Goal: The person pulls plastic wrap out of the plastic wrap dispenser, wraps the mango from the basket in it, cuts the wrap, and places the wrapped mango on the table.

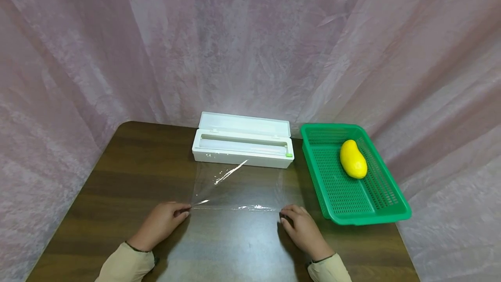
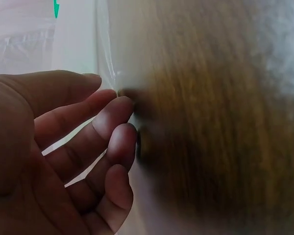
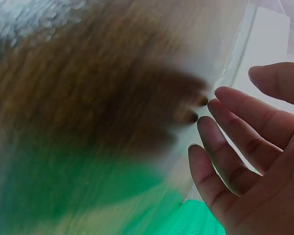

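A sheet of clear cling film [image 1: 238, 186] stretches toward me over the wooden table from a white dispenser box [image 1: 242, 160], whose lid [image 1: 244, 124] stands raised. Inside the box lies a pale roll [image 1: 242, 146]. At the film's near left corner is my left hand [image 1: 162, 223]; its index fingertip [image 2: 110, 95] touches the film edge, with the thumb held apart. My right hand [image 1: 305, 232] is at the near right corner, its fingertips down on the film edge or table and its thumb [image 3: 274, 81] spread away.
To the right, a green plastic basket [image 1: 318, 182] holds a yellow mango [image 1: 353, 159]. A small light-green piece [image 1: 289, 155] sits at the dispenser's right end. Behind the wooden table [image 1: 137, 164] hangs a pinkish curtain [image 1: 250, 47].
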Demonstrator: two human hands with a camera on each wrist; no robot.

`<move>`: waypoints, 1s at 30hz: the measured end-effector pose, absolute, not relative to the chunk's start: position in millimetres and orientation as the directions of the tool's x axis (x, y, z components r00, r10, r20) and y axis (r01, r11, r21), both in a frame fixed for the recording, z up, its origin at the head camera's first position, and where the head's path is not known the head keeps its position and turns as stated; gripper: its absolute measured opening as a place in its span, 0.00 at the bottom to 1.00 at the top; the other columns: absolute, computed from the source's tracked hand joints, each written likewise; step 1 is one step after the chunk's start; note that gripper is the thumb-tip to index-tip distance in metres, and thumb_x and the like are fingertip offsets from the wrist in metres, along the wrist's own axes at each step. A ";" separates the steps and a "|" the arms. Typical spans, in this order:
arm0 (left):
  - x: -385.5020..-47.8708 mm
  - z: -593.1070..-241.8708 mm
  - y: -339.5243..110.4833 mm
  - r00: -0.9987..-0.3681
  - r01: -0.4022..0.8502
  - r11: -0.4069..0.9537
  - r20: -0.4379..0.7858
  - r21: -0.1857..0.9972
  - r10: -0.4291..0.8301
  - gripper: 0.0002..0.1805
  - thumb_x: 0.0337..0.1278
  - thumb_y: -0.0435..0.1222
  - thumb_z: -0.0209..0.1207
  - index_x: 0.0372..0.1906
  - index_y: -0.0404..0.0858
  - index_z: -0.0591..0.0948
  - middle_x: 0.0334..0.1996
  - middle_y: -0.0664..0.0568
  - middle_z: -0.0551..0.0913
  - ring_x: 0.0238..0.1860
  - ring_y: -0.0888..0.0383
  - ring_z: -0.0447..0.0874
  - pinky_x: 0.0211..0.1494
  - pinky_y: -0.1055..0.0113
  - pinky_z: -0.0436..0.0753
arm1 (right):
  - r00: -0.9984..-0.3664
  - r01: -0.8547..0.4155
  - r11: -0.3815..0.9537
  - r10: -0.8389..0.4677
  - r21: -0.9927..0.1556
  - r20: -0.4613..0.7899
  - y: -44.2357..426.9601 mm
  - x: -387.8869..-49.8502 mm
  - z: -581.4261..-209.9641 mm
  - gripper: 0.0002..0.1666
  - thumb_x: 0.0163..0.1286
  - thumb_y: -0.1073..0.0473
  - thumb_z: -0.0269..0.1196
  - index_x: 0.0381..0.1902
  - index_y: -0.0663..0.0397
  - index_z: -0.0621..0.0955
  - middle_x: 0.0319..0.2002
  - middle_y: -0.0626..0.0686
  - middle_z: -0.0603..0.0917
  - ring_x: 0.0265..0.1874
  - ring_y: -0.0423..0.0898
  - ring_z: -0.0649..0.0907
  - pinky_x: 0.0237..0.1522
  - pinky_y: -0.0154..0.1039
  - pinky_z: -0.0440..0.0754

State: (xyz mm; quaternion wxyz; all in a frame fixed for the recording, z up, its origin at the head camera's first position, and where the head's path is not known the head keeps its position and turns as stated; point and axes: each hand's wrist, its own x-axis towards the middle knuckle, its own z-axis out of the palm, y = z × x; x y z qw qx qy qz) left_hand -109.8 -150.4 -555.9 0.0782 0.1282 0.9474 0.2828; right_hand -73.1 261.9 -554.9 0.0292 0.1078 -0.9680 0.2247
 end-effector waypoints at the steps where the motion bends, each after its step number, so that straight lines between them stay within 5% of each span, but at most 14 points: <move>1: -109.6 -555.8 -150.7 -0.955 0.202 0.810 -0.071 0.551 0.287 0.13 0.64 0.38 0.64 0.51 0.42 0.88 0.47 0.49 0.90 0.43 0.56 0.87 0.45 0.57 0.83 | -0.975 -0.222 0.876 -0.195 -0.429 0.107 261.9 -73.2 -554.7 0.12 0.66 0.61 0.68 0.47 0.59 0.87 0.47 0.51 0.86 0.49 0.48 0.82 0.54 0.47 0.80; 12: -106.6 -550.0 -150.3 -0.954 0.174 0.826 -0.116 0.536 0.277 0.11 0.64 0.39 0.65 0.49 0.43 0.89 0.30 0.61 0.83 0.28 0.67 0.70 0.34 0.69 0.72 | -0.979 -0.206 0.873 -0.181 -0.442 0.099 264.6 -69.5 -551.2 0.10 0.66 0.61 0.68 0.44 0.58 0.88 0.45 0.49 0.86 0.48 0.47 0.83 0.53 0.46 0.81; 30: -108.7 -546.6 -151.8 -0.960 0.226 0.816 -0.023 0.533 0.281 0.10 0.64 0.39 0.65 0.44 0.38 0.88 0.27 0.60 0.77 0.28 0.67 0.70 0.33 0.71 0.72 | -0.957 -0.283 0.816 -0.201 -0.504 0.211 271.9 -61.8 -546.4 0.10 0.65 0.64 0.69 0.44 0.55 0.87 0.42 0.47 0.87 0.46 0.45 0.85 0.52 0.45 0.82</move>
